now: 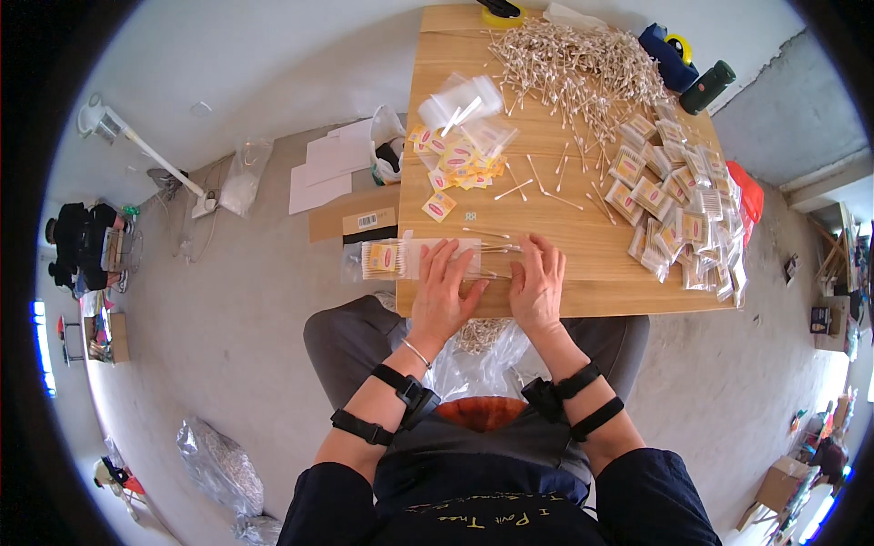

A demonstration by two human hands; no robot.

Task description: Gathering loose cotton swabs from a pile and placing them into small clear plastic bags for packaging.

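My left hand (443,286) lies on a clear plastic bag (412,258) at the table's near edge, its fingers spread. Just to the left, a packed bundle of cotton swabs (371,259) with a yellow-and-white label card (388,258) pokes over the table's left edge. My right hand (539,284) rests on the wood with fingers stretched forward, its fingertips beside the ends of a few loose cotton swabs (496,247). These swabs lie between my two hands, partly hidden by the fingers. Whether the right fingertips press on a swab is too small to tell.
A heap of loose swabs (578,68) covers the table's far side. Filled swab packets (674,200) are piled at the right. Label cards (455,164) and empty clear bags (462,100) lie at the left. A green bottle (708,87) and blue tape dispenser (667,56) stand far right.
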